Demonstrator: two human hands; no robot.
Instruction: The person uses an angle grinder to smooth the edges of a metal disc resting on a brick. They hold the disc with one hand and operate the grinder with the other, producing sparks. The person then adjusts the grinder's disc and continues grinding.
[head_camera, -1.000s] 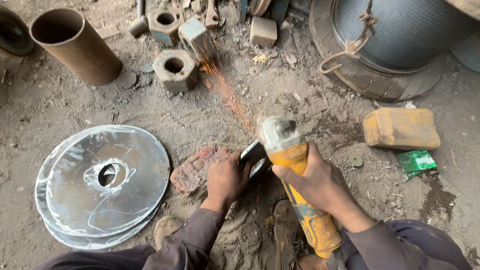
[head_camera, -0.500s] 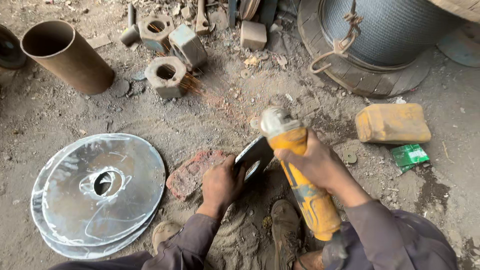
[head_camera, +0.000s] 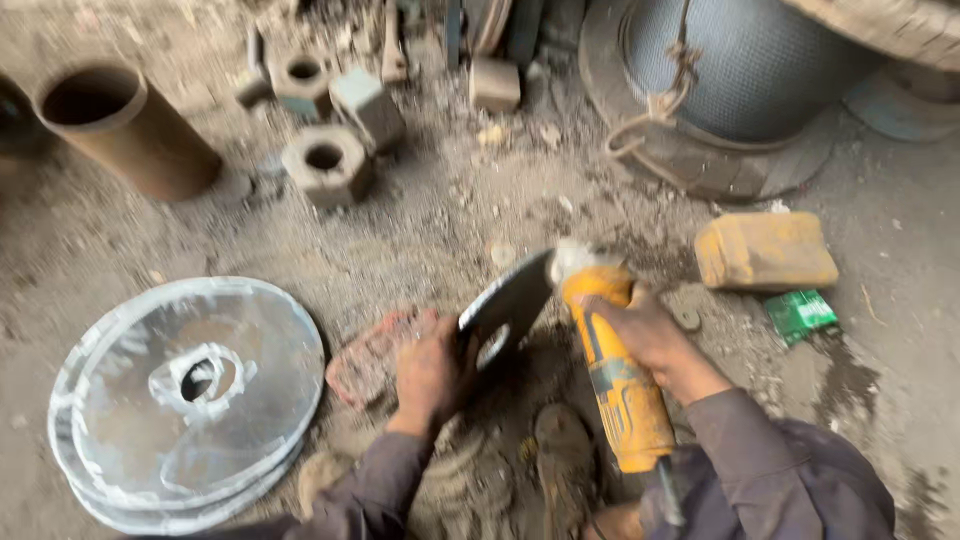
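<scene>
Between both grips: dark metal disc (head_camera: 505, 305), tilted on edge. Left hand (head_camera: 432, 370) clamps its lower rim; right hand (head_camera: 640, 335) wraps yellow angle grinder (head_camera: 612, 375), its head at the upper edge. Advice: brace disc firmly against red brick (head_camera: 375, 355).

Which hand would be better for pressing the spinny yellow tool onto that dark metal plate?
Probably the right hand: it already grips the yellow angle grinder, whose head sits at the tilted dark round metal disc's upper edge. The left hand is busy propping that disc on edge beside the reddish brick.
</scene>
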